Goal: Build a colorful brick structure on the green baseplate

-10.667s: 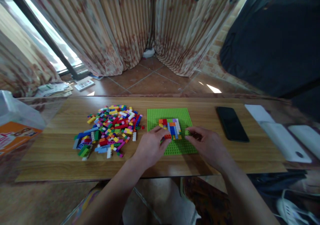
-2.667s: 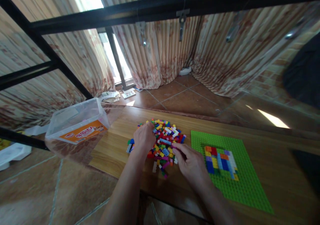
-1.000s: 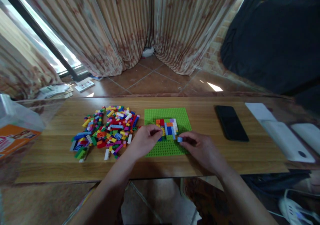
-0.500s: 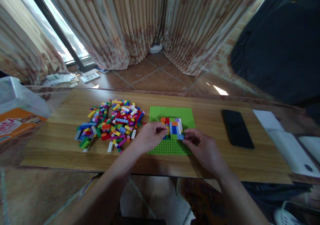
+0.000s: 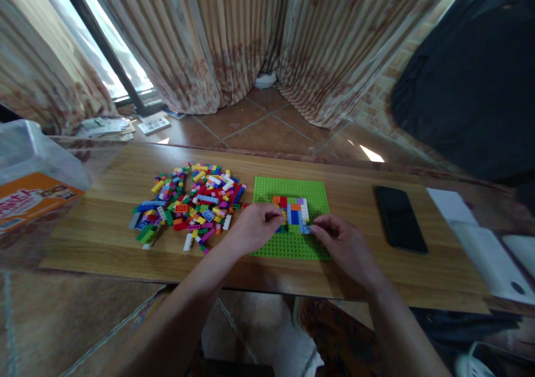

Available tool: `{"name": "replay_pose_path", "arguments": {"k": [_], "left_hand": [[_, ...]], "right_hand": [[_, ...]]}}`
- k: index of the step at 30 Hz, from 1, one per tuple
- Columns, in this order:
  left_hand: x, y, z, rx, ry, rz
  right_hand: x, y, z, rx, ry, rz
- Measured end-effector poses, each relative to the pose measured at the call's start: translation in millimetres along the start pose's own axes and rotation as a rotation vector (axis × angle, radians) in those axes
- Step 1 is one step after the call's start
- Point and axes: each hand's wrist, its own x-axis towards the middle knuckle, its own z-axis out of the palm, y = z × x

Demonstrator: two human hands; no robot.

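A low built-up block of toy bricks (image 5: 295, 216), in white, blue, orange and red, sits on a green baseplate (image 5: 288, 249). At its left side is my left hand (image 5: 258, 227), thumb and forefinger pinched together; whatever lies between them is hidden. My right hand (image 5: 343, 246) rests at the lower right corner of the bricks, its fingers curled and its thumb tip against a light blue brick (image 5: 306, 229). Whether those fingertips grip a small piece cannot be made out.
Loose bricks in many colours lie in a pile (image 5: 196, 204) on the left of the wooden table (image 5: 137, 271). To the right are a black phone (image 5: 400, 219) and a white sheet (image 5: 448, 203). A clear plastic box (image 5: 54, 162) stands at the far left.
The view has shifted slightly. My right thumb has drawn a little nearer to its forefinger at the brick corner. My left hand keeps its pinch in the same place.
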Motion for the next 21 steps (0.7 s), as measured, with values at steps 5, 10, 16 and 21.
{"name": "replay_pose_path", "arguments": {"k": [5, 10, 16, 21], "left_hand": [[-0.1, 2.4, -0.6, -0.003, 0.001, 0.005], [-1.0, 4.7, -0.9, 0.021, 0.005, 0.006], [-0.9, 4.4, -0.1, 0.039, 0.015, -0.004], [-1.1, 8.0, -0.5, 0.049, 0.020, -0.002]], "right_hand": [[1.7, -3.2, 0.5, -0.056, -0.006, 0.008], [1.9, -6.6, 0.8, -0.041, -0.012, 0.031], [6.0, -6.4, 1.1, 0.010, -0.014, 0.086], [9.8, -7.6, 1.4, 0.033, -0.014, 0.128]]}}
